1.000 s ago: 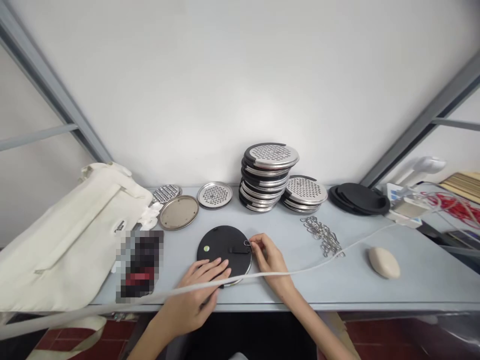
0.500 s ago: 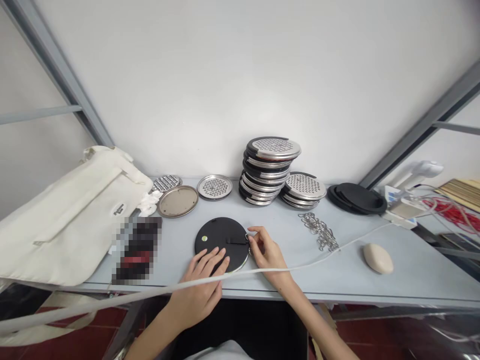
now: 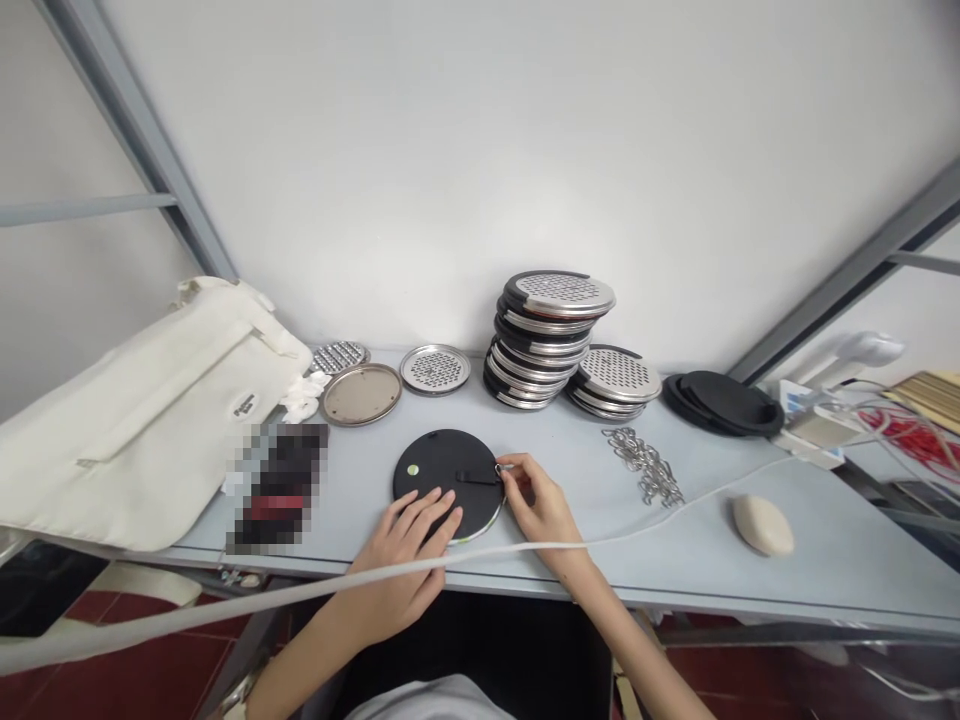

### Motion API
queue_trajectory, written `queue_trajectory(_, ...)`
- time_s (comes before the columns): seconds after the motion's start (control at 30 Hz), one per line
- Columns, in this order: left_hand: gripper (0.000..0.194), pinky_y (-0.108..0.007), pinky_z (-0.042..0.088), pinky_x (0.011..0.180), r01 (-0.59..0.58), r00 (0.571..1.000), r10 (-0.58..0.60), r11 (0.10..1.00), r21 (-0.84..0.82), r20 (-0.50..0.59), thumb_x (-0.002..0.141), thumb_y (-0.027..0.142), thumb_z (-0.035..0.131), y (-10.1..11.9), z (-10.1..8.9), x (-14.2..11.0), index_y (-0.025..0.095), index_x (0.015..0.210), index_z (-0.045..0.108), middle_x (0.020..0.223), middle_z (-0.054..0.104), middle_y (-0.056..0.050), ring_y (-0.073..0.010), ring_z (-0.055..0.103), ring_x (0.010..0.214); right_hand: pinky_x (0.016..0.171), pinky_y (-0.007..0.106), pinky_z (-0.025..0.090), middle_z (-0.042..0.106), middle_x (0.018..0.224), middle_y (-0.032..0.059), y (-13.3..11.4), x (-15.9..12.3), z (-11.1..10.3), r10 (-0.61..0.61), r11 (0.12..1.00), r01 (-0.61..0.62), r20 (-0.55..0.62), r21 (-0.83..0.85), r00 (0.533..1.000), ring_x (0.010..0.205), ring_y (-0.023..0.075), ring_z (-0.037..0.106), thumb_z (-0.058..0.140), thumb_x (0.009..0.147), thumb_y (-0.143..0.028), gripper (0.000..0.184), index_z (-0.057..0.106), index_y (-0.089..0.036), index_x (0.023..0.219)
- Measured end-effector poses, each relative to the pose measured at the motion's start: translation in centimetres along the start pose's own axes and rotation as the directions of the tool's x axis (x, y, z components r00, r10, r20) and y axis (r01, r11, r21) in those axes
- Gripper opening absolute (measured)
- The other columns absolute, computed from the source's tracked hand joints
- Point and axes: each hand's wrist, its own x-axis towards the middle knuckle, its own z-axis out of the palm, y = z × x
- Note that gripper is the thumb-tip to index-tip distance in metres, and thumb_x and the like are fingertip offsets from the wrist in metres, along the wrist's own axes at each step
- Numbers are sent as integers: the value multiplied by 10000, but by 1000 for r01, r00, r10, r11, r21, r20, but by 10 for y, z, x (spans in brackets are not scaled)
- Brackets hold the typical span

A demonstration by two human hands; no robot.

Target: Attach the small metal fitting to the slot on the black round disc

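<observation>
A round black disc [image 3: 442, 465] with a small light green sticker and a short strap-like strip lies flat on the table in front of me. My left hand [image 3: 409, 550] rests on its near left part, fingers spread flat, holding nothing. At the disc's right edge, thumb and index finger of my right hand [image 3: 536, 505] pinch a small metal clip [image 3: 498, 468] by the end of the strip. Much of the clip is hidden by the fingers. Similar metal clips [image 3: 645, 465] lie in a loose pile to the right.
Behind stand a tall stack of round graters [image 3: 540, 340] and a lower stack [image 3: 616, 378]. Black lids [image 3: 720, 400] lie far right, near a beige mouse-shaped object [image 3: 763, 525]. Left are a metal ring plate [image 3: 363, 393] and a white bag [image 3: 150, 420]. A white cable [image 3: 300, 595] crosses in front.
The view has shifted slightly. The right fingers still pinch the metal clip at the disc's edge, and the left hand stays flat on the disc.
</observation>
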Motion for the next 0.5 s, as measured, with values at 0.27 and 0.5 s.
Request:
queue_trajectory(0.27, 497, -435, 329, 1062, -6, 1000, 5, 1000, 5, 30, 880, 160, 410, -1, -1, -1, 147, 1377, 419, 1393, 453, -98, -240, 370, 1308, 677, 289, 466, 594, 735, 29, -4, -1, -1, -24, 999, 24, 11, -46, 1000, 668, 161, 557, 446, 906, -256, 186, 573, -161, 1003)
queue_trajectory(0.5, 501, -441, 307, 1074, -10, 998, 10, 1000, 8, 55, 880, 155, 415, -1, -2, -1, 141, 1382, 410, 1405, 438, -97, -246, 338, 1327, 643, 283, 462, 520, 733, 7, -7, -1, 0, -104, 990, 109, 59, -85, 993, 653, 150, 529, 457, 867, -197, 191, 514, -162, 1046)
